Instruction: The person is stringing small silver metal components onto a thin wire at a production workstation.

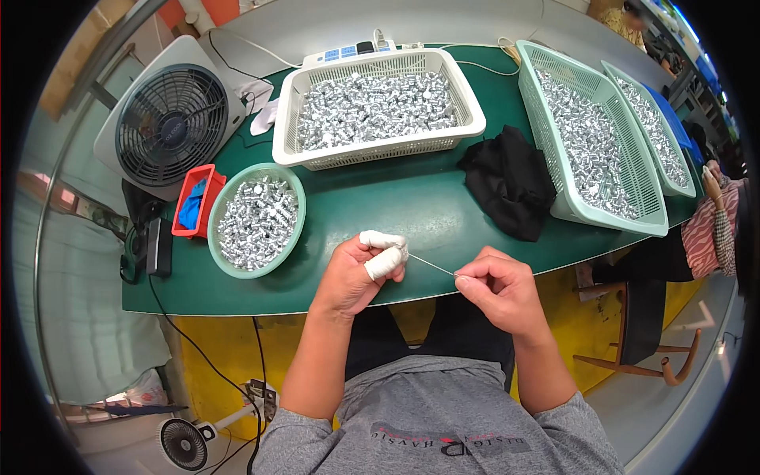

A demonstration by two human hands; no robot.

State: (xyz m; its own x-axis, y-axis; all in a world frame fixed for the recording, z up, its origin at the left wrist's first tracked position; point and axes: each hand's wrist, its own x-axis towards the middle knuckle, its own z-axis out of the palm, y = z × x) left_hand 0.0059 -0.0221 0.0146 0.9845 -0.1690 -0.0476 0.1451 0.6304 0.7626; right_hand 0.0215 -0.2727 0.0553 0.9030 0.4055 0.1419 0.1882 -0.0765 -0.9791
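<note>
My left hand (356, 273) is closed above the near edge of the green table, with white wrappings on its thumb and a finger. Its fingertips press together, and whatever lies between them is hidden. A thin, straight metal rod (431, 264) runs from those fingertips across to my right hand (503, 291), which pinches the other end between thumb and fingers. To the left of my left hand stands a round pale-green basket (298, 229) heaped with small silvery metal parts (257, 222). A black cloth (511, 184) lies crumpled beyond my right hand.
A white basket (380, 156) of similar parts stands at the back. Two pale-green baskets, one nearer (649, 226) and one farther (685, 188), hold more on the right. A fan (174, 127) and red bin (207, 202) stand left. Another person (716, 222) sits at far right.
</note>
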